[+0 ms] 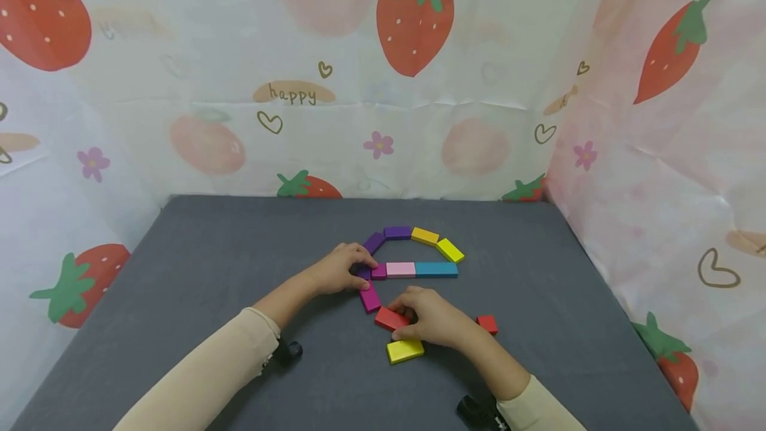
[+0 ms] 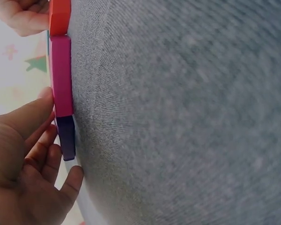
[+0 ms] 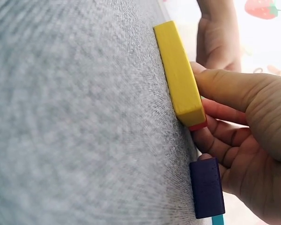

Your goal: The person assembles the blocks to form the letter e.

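Note:
Colored blocks form a curved outline on the grey cloth. My left hand (image 1: 339,269) rests at its left side, thumb touching the magenta block (image 1: 370,298) and forefinger at the small magenta block (image 1: 379,272). A purple block (image 2: 66,138) lies by its fingers in the left wrist view, partly hidden from the head. With thumb and fingers my right hand (image 1: 435,317) pinches a red block (image 1: 390,318) at the magenta block's lower end. Just nearer lies a yellow block (image 1: 405,351). A dark purple block (image 3: 207,187) shows beside the right hand in the right wrist view.
Purple blocks (image 1: 397,233), an orange block (image 1: 425,237) and another yellow block (image 1: 450,251) make the top arc. Pink (image 1: 400,270) and blue (image 1: 436,270) blocks continue the middle row. Another red block (image 1: 487,324) lies right of the right wrist. Printed curtains (image 1: 335,138) border the table.

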Demonstrator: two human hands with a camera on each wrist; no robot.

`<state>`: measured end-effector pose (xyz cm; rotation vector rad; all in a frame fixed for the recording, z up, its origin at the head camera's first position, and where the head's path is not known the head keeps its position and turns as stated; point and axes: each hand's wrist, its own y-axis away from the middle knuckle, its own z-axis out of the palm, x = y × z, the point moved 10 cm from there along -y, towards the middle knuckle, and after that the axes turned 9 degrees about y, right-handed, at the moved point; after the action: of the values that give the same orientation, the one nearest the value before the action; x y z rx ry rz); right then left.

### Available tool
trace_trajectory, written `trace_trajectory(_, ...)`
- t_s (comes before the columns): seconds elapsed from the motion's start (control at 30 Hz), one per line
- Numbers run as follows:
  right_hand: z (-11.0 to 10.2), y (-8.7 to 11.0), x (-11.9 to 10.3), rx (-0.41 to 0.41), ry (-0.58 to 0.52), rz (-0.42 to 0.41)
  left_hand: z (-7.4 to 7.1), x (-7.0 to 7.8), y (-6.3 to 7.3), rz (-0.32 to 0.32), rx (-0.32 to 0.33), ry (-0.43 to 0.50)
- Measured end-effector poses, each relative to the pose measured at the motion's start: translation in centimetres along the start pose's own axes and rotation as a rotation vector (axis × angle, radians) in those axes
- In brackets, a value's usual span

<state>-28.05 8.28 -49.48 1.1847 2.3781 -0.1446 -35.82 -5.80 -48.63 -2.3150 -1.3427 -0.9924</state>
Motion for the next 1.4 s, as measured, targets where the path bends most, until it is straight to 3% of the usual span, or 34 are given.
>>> trace_trajectory(0.77,0.2,-0.1,0.1,0.006,0.008,0.024,-0.4,0.6,0.5,0.036,0.026,0.001)
trace_trajectory(1.0,0.0,-0.2,0.0,0.015,0.001,0.011,-0.7,2.1,1.2,0.084,0.060,-0.022)
trace_trajectory(1.17,-0.4,0.0,0.0,0.038,0.007,-0.009,-0.1,3.8,2.3,0.134,0.039,-0.031)
trace_trajectory(1.4,-1.1,0.3,0.3,0.048,-0.002,-0.026,1.8,4.6,3.3,0.158,-0.035,-0.075)
